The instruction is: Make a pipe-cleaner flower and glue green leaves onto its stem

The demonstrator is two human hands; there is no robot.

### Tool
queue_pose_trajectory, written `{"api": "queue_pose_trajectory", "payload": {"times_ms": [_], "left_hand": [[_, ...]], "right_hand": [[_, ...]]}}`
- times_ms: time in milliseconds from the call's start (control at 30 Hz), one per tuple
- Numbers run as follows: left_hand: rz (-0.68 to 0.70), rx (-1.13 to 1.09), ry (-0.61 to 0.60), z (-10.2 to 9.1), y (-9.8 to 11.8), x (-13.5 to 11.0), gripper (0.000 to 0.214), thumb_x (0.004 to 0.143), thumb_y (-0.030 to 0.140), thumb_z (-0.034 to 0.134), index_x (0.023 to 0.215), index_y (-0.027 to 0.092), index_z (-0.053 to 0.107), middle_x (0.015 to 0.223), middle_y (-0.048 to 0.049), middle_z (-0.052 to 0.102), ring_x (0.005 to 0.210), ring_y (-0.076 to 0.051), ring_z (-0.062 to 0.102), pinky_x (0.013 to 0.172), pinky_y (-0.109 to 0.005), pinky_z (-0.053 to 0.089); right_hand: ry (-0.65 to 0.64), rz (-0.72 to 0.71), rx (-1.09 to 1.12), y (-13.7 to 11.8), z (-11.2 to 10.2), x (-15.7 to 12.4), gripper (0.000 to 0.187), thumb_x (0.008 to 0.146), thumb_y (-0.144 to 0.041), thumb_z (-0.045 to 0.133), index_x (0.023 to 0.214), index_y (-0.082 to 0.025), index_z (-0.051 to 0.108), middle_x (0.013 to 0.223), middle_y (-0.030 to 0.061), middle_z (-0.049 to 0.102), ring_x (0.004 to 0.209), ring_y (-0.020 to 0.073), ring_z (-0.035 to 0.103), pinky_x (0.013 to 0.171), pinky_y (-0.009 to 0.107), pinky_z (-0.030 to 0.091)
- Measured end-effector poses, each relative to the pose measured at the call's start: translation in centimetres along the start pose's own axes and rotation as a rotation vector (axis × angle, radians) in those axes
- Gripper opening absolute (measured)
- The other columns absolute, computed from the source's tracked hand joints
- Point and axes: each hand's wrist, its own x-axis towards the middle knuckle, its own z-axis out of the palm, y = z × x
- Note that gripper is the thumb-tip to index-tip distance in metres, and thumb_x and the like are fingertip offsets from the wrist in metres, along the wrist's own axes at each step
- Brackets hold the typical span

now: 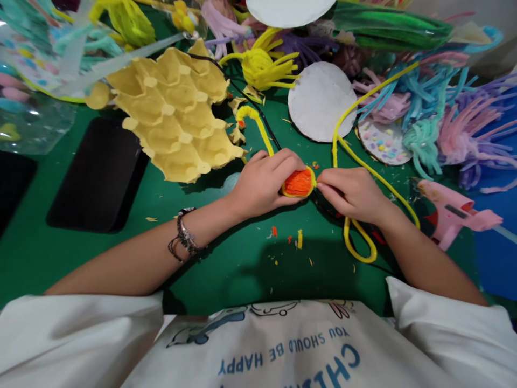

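Observation:
My left hand (264,180) is closed around a small orange piece (298,184) with ribbed sides and a yellow fuzzy rim. My right hand (355,193) pinches at the right edge of that rim, where the yellow pipe cleaner (377,161) meets it. This pipe cleaner loops up, right and down around my right hand, with a bend below it. Another yellow pipe cleaner length (258,123) curls up beyond my left hand, its end hooked over. What lies under my left fingers is hidden.
A yellow egg carton piece (177,116) and a black phone (99,175) lie left. White discs (322,101), pipe cleaner bundles (269,62) and a green plastic pack (391,26) crowd the back. A pink glue gun (454,210) rests at right. Scraps (299,238) litter the green mat.

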Motion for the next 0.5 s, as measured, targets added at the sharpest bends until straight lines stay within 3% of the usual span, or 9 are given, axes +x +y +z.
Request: {"api": "queue_pose_trajectory", "payload": {"times_ms": [267, 400, 500], "left_hand": [[0.008, 0.026, -0.007, -0.29, 0.20, 0.06, 0.039, 0.075, 0.043, 0.065, 0.103, 0.018, 0.054, 0.107, -0.0086, 0.065, 0.091, -0.023, 0.063, 0.070, -0.031, 0.037], [-0.058, 0.008, 0.006, -0.17, 0.39, 0.10, 0.039, 0.075, 0.041, 0.066, 0.105, 0.019, 0.053, 0.107, -0.0079, 0.063, 0.097, -0.023, 0.062, 0.072, -0.031, 0.042], [-0.136, 0.033, -0.035, -0.03, 0.60, 0.09, 0.052, 0.073, 0.040, 0.069, 0.115, 0.018, 0.049, 0.120, -0.0124, 0.054, 0.096, -0.024, 0.062, 0.073, -0.033, 0.048]], "right_hand": [[-0.023, 0.189, 0.442, -0.11, -0.07, 0.37, 0.028, 0.090, -0.023, 0.042, 0.062, -0.019, 0.040, 0.055, -0.0060, 0.036, 0.049, 0.0066, 0.034, 0.050, 0.020, 0.027], [-0.015, 0.283, 0.570, -0.11, 0.17, 0.47, 0.027, 0.091, -0.027, 0.041, 0.066, -0.019, 0.046, 0.055, -0.0058, 0.041, 0.051, 0.0071, 0.040, 0.052, 0.020, 0.030], [0.022, 0.360, 0.568, -0.04, 0.49, 0.44, 0.029, 0.092, -0.030, 0.039, 0.067, -0.018, 0.048, 0.053, -0.0058, 0.045, 0.049, 0.0078, 0.042, 0.052, 0.021, 0.032]]}}
